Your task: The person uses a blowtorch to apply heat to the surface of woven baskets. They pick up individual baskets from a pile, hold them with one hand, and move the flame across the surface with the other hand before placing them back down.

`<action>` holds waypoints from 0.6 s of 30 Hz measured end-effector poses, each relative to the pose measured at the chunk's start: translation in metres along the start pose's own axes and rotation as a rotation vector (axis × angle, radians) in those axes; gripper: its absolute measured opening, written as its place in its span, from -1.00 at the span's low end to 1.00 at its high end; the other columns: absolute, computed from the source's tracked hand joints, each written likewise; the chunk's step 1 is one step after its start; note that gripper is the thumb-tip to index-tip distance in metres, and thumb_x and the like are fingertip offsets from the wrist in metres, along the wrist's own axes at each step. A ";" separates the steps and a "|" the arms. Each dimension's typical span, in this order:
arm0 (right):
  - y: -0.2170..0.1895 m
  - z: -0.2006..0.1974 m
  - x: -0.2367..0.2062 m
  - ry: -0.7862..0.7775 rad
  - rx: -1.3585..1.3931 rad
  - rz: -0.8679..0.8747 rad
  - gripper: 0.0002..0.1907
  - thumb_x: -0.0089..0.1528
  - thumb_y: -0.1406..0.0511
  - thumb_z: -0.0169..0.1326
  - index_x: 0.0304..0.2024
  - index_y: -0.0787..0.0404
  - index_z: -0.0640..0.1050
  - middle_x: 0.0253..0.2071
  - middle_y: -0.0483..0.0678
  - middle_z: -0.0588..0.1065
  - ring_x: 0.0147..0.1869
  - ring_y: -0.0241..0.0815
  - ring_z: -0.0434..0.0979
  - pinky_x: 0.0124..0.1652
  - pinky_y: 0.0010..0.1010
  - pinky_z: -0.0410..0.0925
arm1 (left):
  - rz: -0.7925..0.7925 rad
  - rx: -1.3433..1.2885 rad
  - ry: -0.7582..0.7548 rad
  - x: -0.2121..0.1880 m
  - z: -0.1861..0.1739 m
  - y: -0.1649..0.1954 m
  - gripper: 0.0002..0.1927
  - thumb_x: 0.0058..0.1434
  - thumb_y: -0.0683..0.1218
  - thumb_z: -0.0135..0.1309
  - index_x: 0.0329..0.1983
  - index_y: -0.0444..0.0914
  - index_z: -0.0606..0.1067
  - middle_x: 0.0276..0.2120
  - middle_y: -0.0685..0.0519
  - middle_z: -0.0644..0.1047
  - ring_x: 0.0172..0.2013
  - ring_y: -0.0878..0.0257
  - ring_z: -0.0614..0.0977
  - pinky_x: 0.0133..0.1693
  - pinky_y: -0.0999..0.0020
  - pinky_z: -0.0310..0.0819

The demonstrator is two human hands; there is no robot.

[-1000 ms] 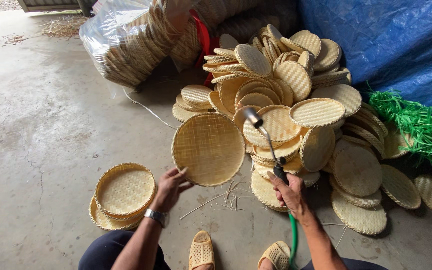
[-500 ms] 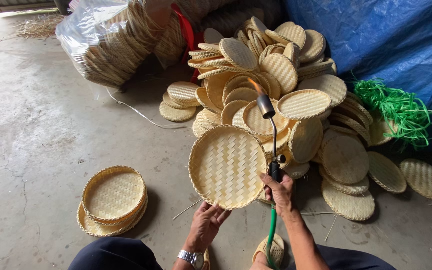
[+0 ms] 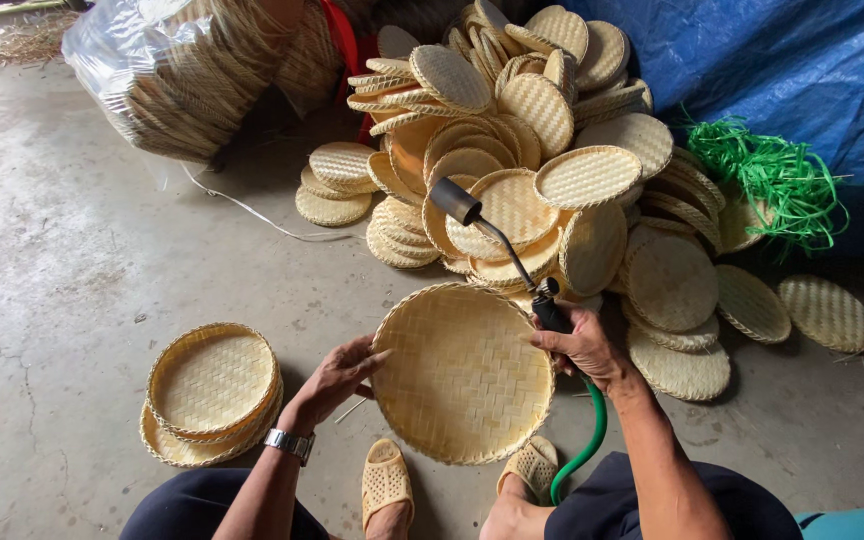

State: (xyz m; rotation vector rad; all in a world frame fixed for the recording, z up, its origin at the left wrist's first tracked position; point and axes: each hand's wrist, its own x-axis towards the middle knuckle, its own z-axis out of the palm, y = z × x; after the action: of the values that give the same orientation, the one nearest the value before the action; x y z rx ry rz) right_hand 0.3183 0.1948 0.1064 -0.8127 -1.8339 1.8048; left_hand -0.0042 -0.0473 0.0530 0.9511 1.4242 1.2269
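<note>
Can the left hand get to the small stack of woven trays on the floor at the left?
Probably yes: the left hand would first have to release the woven tray; bare concrete separates it from the small stack.

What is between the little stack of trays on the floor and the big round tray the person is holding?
In the head view, the left hand lies between the small stack of trays and the held woven tray, over bare concrete floor.

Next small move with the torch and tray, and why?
Probably tilt the torch nozzle down toward the tray. The left hand props the tray on edge, hollow side facing up; the right hand grips the torch handle, but the nozzle points over the pile, not at the tray.
</note>
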 end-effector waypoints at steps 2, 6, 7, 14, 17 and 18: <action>0.001 0.000 0.005 0.081 -0.074 -0.020 -0.62 0.07 0.11 0.34 -0.28 0.22 0.53 -0.63 -0.19 0.41 -0.69 -0.44 0.31 -0.71 -0.59 0.18 | -0.050 -0.023 0.044 -0.001 0.001 -0.005 -0.46 0.30 0.07 0.03 0.29 -0.26 0.43 0.01 0.03 0.63 -0.06 0.27 0.66 -0.22 0.28 0.68; -0.008 -0.004 0.001 0.245 -0.358 0.073 -0.49 0.25 -0.04 0.14 -0.41 0.29 0.47 -0.63 -0.23 0.36 -0.64 -0.41 0.28 -0.69 -0.49 0.16 | -0.082 -0.183 0.267 0.003 -0.009 -0.030 -0.58 0.32 0.02 0.05 0.15 -0.30 0.49 -0.12 0.01 0.63 -0.15 0.20 0.67 -0.27 0.22 0.71; -0.011 -0.004 -0.002 0.218 -0.458 0.091 -0.49 0.26 -0.04 0.12 -0.45 0.29 0.49 -0.66 -0.18 0.36 -0.65 -0.37 0.31 -0.67 -0.46 0.19 | -0.069 -0.216 0.331 0.008 -0.012 -0.036 -0.61 0.32 0.00 0.06 0.12 -0.32 0.49 -0.14 -0.01 0.62 -0.17 0.18 0.66 -0.26 0.20 0.72; -0.017 0.045 -0.024 0.149 -0.795 0.006 -0.51 0.27 0.02 0.10 -0.48 0.33 0.51 -0.69 -0.04 0.43 -0.64 -0.24 0.44 -0.56 -0.34 0.32 | -0.063 -0.414 0.573 0.019 -0.022 -0.057 -0.68 0.33 -0.06 0.03 0.11 -0.25 0.44 -0.11 -0.07 0.57 -0.17 0.10 0.67 -0.18 0.09 0.68; -0.019 0.055 -0.021 0.109 -0.768 0.096 -0.58 0.26 0.04 0.10 -0.40 0.29 0.56 -0.66 -0.05 0.45 -0.63 -0.22 0.45 -0.56 -0.30 0.34 | -0.040 -0.500 0.583 0.015 -0.022 -0.057 -0.72 0.34 -0.10 -0.01 0.08 -0.27 0.40 -0.09 -0.06 0.54 -0.13 0.10 0.66 -0.12 0.03 0.66; -0.017 0.058 -0.021 0.077 -0.732 0.173 -0.61 0.24 0.05 0.10 -0.38 0.26 0.59 -0.65 -0.07 0.47 -0.63 -0.22 0.45 -0.57 -0.28 0.35 | -0.021 -0.520 0.572 0.013 -0.022 -0.058 -0.74 0.34 -0.11 -0.02 0.06 -0.27 0.39 -0.10 -0.07 0.54 -0.13 0.10 0.66 -0.12 0.02 0.66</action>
State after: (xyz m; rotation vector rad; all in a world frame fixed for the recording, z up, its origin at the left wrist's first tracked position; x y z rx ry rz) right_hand 0.2926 0.1381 0.1227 -1.3007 -2.4571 1.1354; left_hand -0.0261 -0.0498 -0.0064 0.2303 1.4119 1.8279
